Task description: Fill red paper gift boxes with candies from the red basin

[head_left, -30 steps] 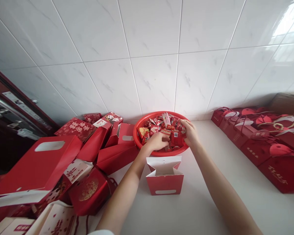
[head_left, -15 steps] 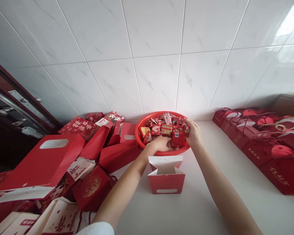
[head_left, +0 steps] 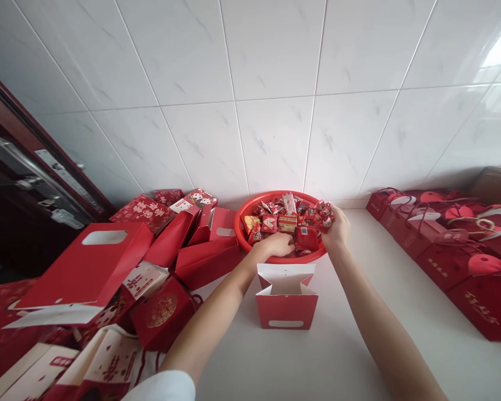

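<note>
A red plastic basket (head_left: 242, 240) full of wrapped candies (head_left: 288, 223) stands against the wall. Over its front part, my left hand (head_left: 278, 245) reaches in among the sweets with curled fingers; the fingertips and anything in them are hidden. At the right rim, my right hand (head_left: 337, 227) is closed around a few red-wrapped candies (head_left: 324, 213), lifted slightly above the heap. Between my forearms an open red gift box (head_left: 287, 311) stands upright in front of the basket, white inside, with a pale oval window low on its front.
To the left lies a jumbled pile of red gift boxes (head_left: 121, 253), some touching the basket's side. Along the right, closed red gift boxes (head_left: 436, 262) with cords and tags stand in rows. White tiles (head_left: 275, 139) rise behind the white tabletop (head_left: 317, 362); a dark door (head_left: 20, 184) is at left.
My right hand has drawn slightly away from the basket's rim with candies in its fingers. My left hand's fingers have curled more among the sweets. The view has shifted slightly.
</note>
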Motion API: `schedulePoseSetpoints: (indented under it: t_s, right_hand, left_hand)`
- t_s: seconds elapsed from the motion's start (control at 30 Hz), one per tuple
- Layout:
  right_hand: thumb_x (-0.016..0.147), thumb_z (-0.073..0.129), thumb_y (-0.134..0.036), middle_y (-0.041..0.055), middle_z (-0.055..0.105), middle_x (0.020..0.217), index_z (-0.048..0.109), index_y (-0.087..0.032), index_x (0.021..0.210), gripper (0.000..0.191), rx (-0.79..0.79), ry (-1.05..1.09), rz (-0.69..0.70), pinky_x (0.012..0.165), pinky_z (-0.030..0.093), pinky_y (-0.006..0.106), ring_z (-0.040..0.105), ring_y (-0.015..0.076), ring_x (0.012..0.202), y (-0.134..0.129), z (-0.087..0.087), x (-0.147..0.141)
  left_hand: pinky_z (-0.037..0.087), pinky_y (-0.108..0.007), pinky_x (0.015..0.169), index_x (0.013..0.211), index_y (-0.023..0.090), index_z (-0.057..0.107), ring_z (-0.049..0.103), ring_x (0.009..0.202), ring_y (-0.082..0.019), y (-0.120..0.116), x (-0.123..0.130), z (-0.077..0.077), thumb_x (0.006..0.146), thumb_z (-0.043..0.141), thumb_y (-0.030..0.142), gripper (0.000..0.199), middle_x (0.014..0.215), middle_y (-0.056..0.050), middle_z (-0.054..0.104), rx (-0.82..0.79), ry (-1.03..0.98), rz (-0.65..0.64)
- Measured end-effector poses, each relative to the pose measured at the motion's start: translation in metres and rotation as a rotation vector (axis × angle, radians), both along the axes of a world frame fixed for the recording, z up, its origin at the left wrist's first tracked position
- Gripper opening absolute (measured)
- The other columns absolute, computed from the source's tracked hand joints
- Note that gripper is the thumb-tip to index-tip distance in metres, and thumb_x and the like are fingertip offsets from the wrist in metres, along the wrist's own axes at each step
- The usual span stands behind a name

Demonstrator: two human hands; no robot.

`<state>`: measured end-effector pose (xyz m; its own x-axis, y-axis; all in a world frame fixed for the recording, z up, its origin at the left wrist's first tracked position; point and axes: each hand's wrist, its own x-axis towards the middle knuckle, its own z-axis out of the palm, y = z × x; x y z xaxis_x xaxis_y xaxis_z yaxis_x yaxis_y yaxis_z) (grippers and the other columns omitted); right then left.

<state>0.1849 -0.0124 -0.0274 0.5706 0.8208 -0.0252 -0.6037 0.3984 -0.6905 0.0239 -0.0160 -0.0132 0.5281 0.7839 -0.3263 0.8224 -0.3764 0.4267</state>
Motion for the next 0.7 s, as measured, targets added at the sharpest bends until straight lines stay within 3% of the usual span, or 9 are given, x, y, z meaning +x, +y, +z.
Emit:
schedulePoseSetpoints:
  t_s: [0.1, 0.17, 0.27, 0.4, 0.53, 0.7]
  right_hand:
    - [0.065, 0.077, -0.026, -0.0046, 0.061, 0.056, 0.06, -0.019, 0.06, 0.019, 0.016, -0.007, -0.034, 0.049, 0.051, 0.024, 0.059, 0.0115, 0.049, 0.001, -0.001, 0.0]
    - [0.065, 0.077, -0.025, -0.0047, 0.061, 0.057, 0.061, -0.019, 0.061, 0.017, 0.013, 0.005, -0.038, 0.05, 0.052, 0.025, 0.059, 0.0114, 0.049, 0.001, -0.001, 0.0]
    - [0.063, 0.076, -0.023, -0.0041, 0.063, 0.059, 0.062, -0.019, 0.062, 0.014, 0.006, 0.039, -0.034, 0.052, 0.054, 0.025, 0.061, 0.0124, 0.053, 0.001, 0.0, 0.0]
    - [0.065, 0.077, -0.024, -0.0042, 0.064, 0.06, 0.061, -0.019, 0.063, 0.017, 0.011, 0.044, -0.01, 0.054, 0.055, 0.026, 0.062, 0.0127, 0.055, 0.001, 0.0, -0.001]
    - [0.065, 0.076, -0.023, -0.0038, 0.065, 0.061, 0.062, -0.019, 0.063, 0.015, 0.012, 0.037, -0.005, 0.055, 0.054, 0.026, 0.061, 0.0121, 0.055, 0.002, -0.001, -0.001]
    - [0.066, 0.077, -0.026, -0.0034, 0.065, 0.062, 0.061, -0.019, 0.064, 0.017, 0.024, -0.011, 0.015, 0.057, 0.054, 0.025, 0.063, 0.0125, 0.057, 0.002, -0.003, 0.0]
  left_hand:
    - [0.051, -0.029, 0.084, 0.13, 0.022, 0.061, 0.07, 0.105, -0.025, 0.001, 0.002, 0.003, 0.087, 0.059, 0.024, 0.044, 0.116, -0.009, 0.075, -0.045, -0.031, 0.007]
    - [0.052, -0.028, 0.079, 0.131, 0.022, 0.061, 0.071, 0.1, -0.025, 0.005, 0.008, 0.004, 0.085, 0.062, 0.027, 0.046, 0.113, -0.009, 0.076, -0.096, -0.041, 0.011]
    - [0.053, -0.027, 0.071, 0.12, 0.021, 0.066, 0.073, 0.086, -0.023, 0.017, 0.019, 0.003, 0.082, 0.063, 0.026, 0.038, 0.101, -0.006, 0.077, -0.157, -0.047, 0.026]
    - [0.051, -0.025, 0.071, 0.107, 0.025, 0.069, 0.07, 0.083, -0.019, 0.032, 0.03, 0.001, 0.078, 0.062, 0.017, 0.031, 0.1, -0.001, 0.076, -0.172, -0.065, 0.06]
    - [0.051, -0.026, 0.068, 0.079, 0.023, 0.069, 0.066, 0.076, -0.019, 0.034, 0.032, 0.004, 0.076, 0.069, 0.031, 0.009, 0.085, 0.001, 0.073, -0.225, -0.054, 0.063]
    - [0.05, -0.03, 0.061, 0.065, 0.02, 0.063, 0.063, 0.066, -0.021, 0.027, 0.035, 0.008, 0.066, 0.08, 0.046, 0.031, 0.069, -0.001, 0.066, -0.308, 0.003, 0.077]
